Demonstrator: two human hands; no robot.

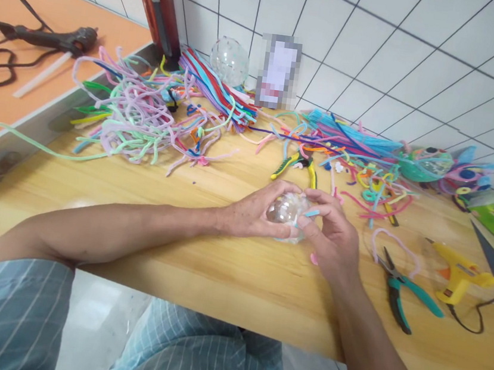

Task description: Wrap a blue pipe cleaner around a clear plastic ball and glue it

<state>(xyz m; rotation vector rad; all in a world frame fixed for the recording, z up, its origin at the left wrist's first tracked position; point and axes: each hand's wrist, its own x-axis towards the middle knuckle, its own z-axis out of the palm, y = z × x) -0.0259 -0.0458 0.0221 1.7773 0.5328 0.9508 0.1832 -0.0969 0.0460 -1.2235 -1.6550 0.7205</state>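
Note:
A clear, shiny ball rests low over the wooden table, between my two hands. My left hand curves around its left side, thumb along the front and fingers over the top. At the ball's right side, my right hand pinches a short light-blue piece, which looks like pipe cleaner, against the ball. A bit of pink shows below my right fingers. Just behind the ball lie yellow-and-black pliers, partly hidden by my hands.
Tangled pipe cleaners and a striped bundle lie back left. Near the wall are another clear ball, a phone and a red flask. Teal pliers and a yellow glue gun lie at right.

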